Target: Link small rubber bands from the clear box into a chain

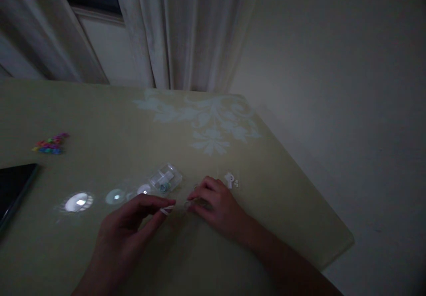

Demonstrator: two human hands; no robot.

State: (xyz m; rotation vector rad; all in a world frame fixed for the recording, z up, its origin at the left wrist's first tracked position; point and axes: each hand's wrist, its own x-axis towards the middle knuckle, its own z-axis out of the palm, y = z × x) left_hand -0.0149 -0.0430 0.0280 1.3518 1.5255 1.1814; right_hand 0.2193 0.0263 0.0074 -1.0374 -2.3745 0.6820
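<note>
Left hand (123,234): grip closed on a small white piece (166,209), pinched between thumb and finger
White piece: at the left fingertips, at 9 o'clock from the right grip
Right hand (221,207): thumb and fingers nearly together beside a small clear ring (187,205); cannot tell whether the grip holds it
Clear box (173,176): on the tabletop (282,207), at 12 o'clock from the left grip
White shapes (229,179): 2 o'clock from the right grip
Colourful pile (51,145): 10 o'clock from the left grip

Plastic box (173,179) — open tabletop (156,147) beyond
</note>
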